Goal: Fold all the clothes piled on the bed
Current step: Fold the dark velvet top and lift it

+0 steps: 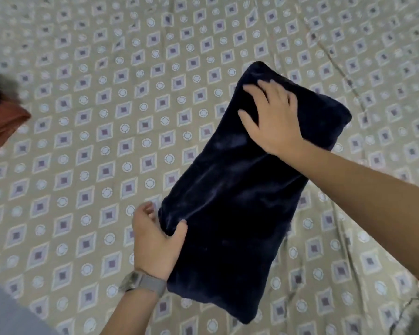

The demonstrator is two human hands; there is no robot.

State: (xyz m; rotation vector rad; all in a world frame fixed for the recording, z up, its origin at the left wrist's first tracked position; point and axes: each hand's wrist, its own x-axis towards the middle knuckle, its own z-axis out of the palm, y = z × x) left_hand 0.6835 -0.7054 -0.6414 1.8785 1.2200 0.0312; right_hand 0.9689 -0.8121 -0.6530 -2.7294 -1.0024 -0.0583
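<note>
The bed sheet (87, 146), patterned with diamonds and circles, filled the view. On it, right of centre, lay the dark blue garment (240, 194), already folded into a long neat rectangle. That one looked nearly done! At the left edge sat a blurred pile of clothes (3, 122), orange and black, apparently waiting. The right hand (271, 119) pressed flat on the garment's far end, fingers spread. The left hand (155, 240) gripped its near edge, thumb on top, watch (143, 284) on the wrist.

folded garment (247, 189) on bed (94, 141), pile (0, 122) left
</note>
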